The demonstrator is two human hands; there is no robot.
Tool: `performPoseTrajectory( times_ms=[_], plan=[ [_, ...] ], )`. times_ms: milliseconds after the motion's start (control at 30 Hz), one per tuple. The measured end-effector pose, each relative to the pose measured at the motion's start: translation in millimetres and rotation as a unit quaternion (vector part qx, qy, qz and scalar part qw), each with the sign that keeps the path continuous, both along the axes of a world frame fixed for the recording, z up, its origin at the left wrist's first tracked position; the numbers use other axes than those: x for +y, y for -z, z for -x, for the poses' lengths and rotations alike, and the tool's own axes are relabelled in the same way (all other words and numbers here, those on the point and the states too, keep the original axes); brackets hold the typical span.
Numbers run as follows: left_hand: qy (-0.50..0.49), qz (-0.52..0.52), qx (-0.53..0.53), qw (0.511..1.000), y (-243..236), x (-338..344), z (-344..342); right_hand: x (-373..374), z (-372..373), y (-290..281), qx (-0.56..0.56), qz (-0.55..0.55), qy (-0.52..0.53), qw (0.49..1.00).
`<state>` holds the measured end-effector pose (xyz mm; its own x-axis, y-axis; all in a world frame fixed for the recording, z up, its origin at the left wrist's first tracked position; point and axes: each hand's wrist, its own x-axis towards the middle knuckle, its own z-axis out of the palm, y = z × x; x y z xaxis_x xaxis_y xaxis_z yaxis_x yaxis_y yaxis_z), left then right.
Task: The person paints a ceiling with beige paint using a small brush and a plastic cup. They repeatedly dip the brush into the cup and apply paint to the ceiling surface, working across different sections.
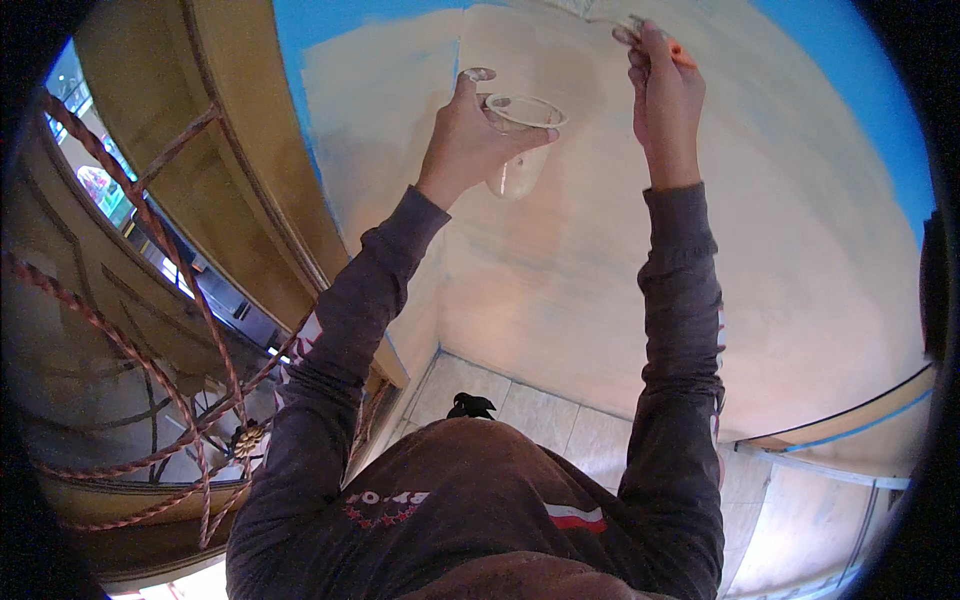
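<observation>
Raised in front of the wall, my left hand (470, 145) grips a paint-smeared cup (512, 183) with an open round rim, thumb and fingers wrapped around it. Whitish paint coats the cup and some of my fingertips. Higher and to the right, my right hand (668, 100) is closed on a paintbrush (682, 54) with an orange handle; its bristle end is small and partly hidden near the top edge. Both hands are close to the wall (580, 290), coated in uneven cream over blue. Bright blue paint (850, 110) still shows along the top and right.
On my left stands a brown metal gate (190, 150) with twisted reddish bars (130, 325) and a gap showing the outside. Pale floor tiles (545, 415) meet the wall below. A black object (470, 406) sits on the floor beyond my body. A light-coloured panel (800, 530) is at lower right.
</observation>
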<state>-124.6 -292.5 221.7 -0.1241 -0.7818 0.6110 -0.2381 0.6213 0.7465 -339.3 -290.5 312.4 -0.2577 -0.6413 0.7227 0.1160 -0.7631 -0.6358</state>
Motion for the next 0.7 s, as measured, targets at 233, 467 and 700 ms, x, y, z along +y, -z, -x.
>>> performPoseTrajectory(
  times_ms=[233, 467, 700],
  plan=[
    [-0.013, 0.006, 0.007, 1.0, 20, -4, -3, -52, -30, -36, 0.081, 0.08, 0.089, 0.99],
    [0.017, 0.003, 0.047, 0.999, 31, -12, -6, -72, -59, -45, 0.092, 0.074, 0.138, 0.983],
    [0.012, 0.006, 0.042, 0.999, 32, -15, -6, -77, -40, -42, 0.207, 0.161, 0.278, 0.924]
  ],
)
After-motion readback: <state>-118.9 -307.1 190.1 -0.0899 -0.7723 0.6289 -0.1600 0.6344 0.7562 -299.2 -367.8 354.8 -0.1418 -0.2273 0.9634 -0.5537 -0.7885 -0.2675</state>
